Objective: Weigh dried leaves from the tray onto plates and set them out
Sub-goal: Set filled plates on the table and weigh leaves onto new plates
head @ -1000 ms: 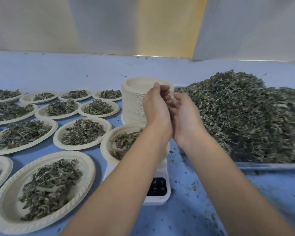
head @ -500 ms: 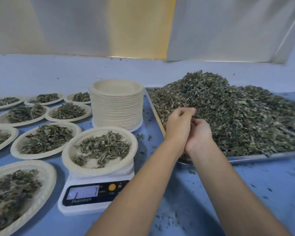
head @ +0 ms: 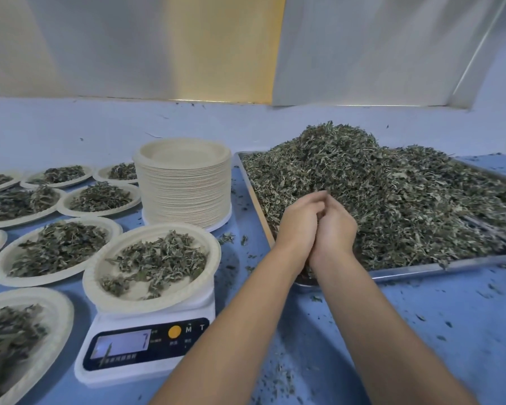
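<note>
hands cupped over tray corner, scale plate part filled

blue tabletop [head: 421, 331] carries everything. metal tray [head: 438, 268] at right, heaped with dried leaves [head: 392, 200]. filled plates [head: 41, 281] set out in rows at left. stack of empty plates [head: 184, 194] stands between those rows and the tray. white scale [head: 146, 346] near front, display shows 7, and the plate on it [head: 164, 230] holds a thin layer of leaves. left hand [head: 300, 226] and right hand [head: 335, 229] pressed together over the tray's near left corner, fingers curled inward. cannot tell whether they grip any leaves, the inside is hidden. loose leaf bits scattered on the tabletop round the tray.
</note>
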Tool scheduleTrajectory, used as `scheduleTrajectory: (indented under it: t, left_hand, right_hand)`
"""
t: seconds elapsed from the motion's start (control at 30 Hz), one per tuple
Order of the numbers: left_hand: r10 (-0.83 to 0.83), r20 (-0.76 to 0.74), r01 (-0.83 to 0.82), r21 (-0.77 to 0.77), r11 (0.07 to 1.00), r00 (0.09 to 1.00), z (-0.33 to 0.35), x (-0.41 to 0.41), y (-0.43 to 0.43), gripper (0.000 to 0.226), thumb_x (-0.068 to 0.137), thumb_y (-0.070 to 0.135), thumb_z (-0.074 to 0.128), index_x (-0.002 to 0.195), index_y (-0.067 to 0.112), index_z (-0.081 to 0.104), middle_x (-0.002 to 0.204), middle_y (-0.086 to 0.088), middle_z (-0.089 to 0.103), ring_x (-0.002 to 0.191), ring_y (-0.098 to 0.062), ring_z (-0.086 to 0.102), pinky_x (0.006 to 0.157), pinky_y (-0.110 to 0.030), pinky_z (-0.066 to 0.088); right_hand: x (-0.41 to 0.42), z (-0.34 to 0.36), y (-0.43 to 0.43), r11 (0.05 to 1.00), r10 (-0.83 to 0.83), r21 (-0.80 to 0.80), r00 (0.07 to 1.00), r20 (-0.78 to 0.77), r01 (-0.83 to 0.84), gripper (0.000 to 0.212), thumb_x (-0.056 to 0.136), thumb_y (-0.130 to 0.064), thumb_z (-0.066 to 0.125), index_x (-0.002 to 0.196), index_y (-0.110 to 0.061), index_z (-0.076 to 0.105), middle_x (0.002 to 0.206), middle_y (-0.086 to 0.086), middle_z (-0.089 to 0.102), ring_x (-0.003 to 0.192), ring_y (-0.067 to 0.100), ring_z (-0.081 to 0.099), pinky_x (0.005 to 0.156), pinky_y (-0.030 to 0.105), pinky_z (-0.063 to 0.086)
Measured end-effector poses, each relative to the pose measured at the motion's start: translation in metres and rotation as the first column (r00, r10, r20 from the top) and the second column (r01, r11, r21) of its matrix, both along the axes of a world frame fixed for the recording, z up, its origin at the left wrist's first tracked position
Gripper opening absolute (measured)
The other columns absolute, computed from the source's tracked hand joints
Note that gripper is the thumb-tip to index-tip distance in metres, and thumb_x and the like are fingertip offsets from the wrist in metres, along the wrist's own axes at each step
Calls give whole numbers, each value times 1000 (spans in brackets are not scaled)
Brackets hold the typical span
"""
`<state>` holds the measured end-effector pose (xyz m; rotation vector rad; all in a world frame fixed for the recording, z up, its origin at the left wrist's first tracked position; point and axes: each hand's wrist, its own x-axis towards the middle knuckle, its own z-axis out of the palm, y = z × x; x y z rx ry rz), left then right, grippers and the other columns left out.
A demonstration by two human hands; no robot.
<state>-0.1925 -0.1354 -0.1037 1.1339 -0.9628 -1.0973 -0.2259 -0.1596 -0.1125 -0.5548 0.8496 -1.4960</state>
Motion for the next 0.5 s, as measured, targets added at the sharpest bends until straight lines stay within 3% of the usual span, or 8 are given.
scheduleTrajectory:
  t: [0.07,0.13,0.23,0.3,0.37,0.43,0.5]
  left_hand:
    - [47,104,-44,-27,999,994,-3,2,-2,48,94,-6,34,131,17,56,139,2,52,123,-7,49,97,-17,41]
    - [90,160,-81,-59,995,983,-5,5,-2,55,91,-12,35,133,18,54,141,4,49,131,-9,43,107,-26,38]
    - [142,233,-129,-73,989,962,-6,15,-2,53,88,-7,52,133,19,54,141,7,49,131,-8,41,104,-20,36]
    - [161,175,-157,-41,987,971,-7,19,0,42,88,11,63,129,20,58,132,8,56,120,-4,49,94,-18,38]
    - [129,86,-130,8,991,988,-7,19,3,26,93,28,58,117,22,65,119,6,63,108,-5,53,87,-18,38]
    - [97,10,-97,28,995,995,-7,17,5,28,97,32,49,118,20,64,119,5,62,112,-8,54,91,-21,38]
    - [118,30,-118,9,993,993,-6,17,4,34,98,17,47,130,16,56,133,3,56,123,-10,50,103,-26,39]
  right_hand:
    - [0,-5,-1,996,-78,-55,997,-27,76,44,91,14,37,128,-1,55,128,22,58,117,26,58,95,34,50]
    - [0,-8,-5,991,-130,-60,982,-136,123,51,88,18,36,124,-9,60,130,11,58,117,17,55,103,40,46]
    - [-2,-10,-5,988,-153,-58,962,-227,143,49,88,16,43,121,-14,62,125,1,57,120,20,55,101,39,48]
    - [-6,-10,-7,986,-170,-33,966,-197,166,39,90,11,50,121,-11,61,128,7,58,117,17,57,97,29,49]
    - [-7,-10,-8,986,-166,-15,972,-168,166,34,92,7,49,120,-8,62,121,7,63,107,12,62,89,20,47]
    - [-3,-10,-6,989,-145,-11,978,-151,145,36,93,7,44,120,-7,62,117,2,63,101,9,65,89,20,46]
    - [0,-11,-2,993,-117,-37,979,-167,112,42,90,14,41,118,-10,62,118,0,58,100,9,63,89,23,48]
